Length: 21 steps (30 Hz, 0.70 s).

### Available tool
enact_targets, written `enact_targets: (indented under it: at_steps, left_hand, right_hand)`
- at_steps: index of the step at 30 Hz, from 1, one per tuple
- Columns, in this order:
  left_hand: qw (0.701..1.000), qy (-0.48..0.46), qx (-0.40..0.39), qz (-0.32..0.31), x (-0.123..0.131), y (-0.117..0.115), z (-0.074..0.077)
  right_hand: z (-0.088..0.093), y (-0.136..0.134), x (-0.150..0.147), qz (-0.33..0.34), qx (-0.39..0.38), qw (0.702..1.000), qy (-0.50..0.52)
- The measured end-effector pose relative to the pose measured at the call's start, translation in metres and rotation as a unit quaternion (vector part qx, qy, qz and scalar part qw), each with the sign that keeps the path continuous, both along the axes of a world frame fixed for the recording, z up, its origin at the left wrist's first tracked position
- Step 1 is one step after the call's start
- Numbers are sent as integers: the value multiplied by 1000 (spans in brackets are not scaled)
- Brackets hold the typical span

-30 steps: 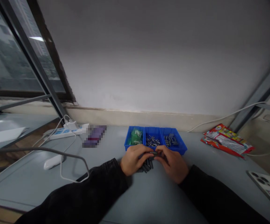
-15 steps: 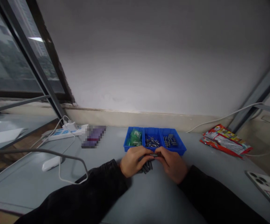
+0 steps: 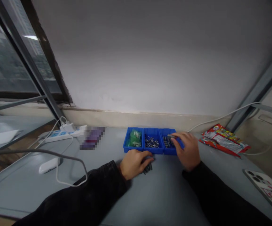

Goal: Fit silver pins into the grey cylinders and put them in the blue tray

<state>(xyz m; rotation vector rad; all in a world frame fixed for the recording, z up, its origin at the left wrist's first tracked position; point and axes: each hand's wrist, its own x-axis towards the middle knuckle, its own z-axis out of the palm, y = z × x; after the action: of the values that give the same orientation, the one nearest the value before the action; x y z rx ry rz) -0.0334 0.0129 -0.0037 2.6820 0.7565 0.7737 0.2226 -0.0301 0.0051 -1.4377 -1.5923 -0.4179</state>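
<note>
My left hand (image 3: 134, 164) is above the table in front of the bins, thumb and forefinger drawn together; whatever lies between them is too small and blurred to name. Under its fingers a small pile of dark grey cylindrical pieces (image 3: 147, 169) rests on the table. My right hand (image 3: 188, 150) reaches over the right blue bin (image 3: 171, 151), its thumb and forefinger around a small grey cylindrical piece (image 3: 171, 136). Similar grey pieces lie in that bin. The middle blue bin (image 3: 152, 151) has thin shiny metal pins (image 3: 152, 142), and the left blue bin (image 3: 132, 148) contains a green plastic bag (image 3: 135, 137) with small light pieces.
On the left are a white power strip (image 3: 60, 134), a white oblong device (image 3: 49, 165) and looping cables. A pixelated purple item (image 3: 93, 138) lies behind them. To the right are red snack packets (image 3: 225, 139) and a phone (image 3: 265, 188). A wall backs the table.
My hands were together in front of the bins, fingertips on a small grey piece. My right hand has moved right and forward to the right bin; my left hand has stayed near the pile.
</note>
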Motion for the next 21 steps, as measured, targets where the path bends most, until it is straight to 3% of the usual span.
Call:
enact_targets:
  at_steps: [5, 10, 14, 18, 21]
  left_hand:
    - [997, 46, 26, 53, 1, -2, -5]
    - [994, 72, 11, 84, 2, -1, -9]
    - [993, 75, 13, 91, 3, -1, -11]
    - [992, 87, 1, 96, 2, -1, -8]
    - [995, 83, -4, 64, 2, -2, -4]
  right_hand:
    - [-8, 11, 30, -62, -58, 996, 9]
    - [-22, 17, 34, -65, -128, 990, 8]
    - [-23, 18, 36, -88, -120, 989, 9]
    - [-18, 16, 34, -77, -112, 990, 22]
    - [-14, 13, 30, -32, -150, 988, 20]
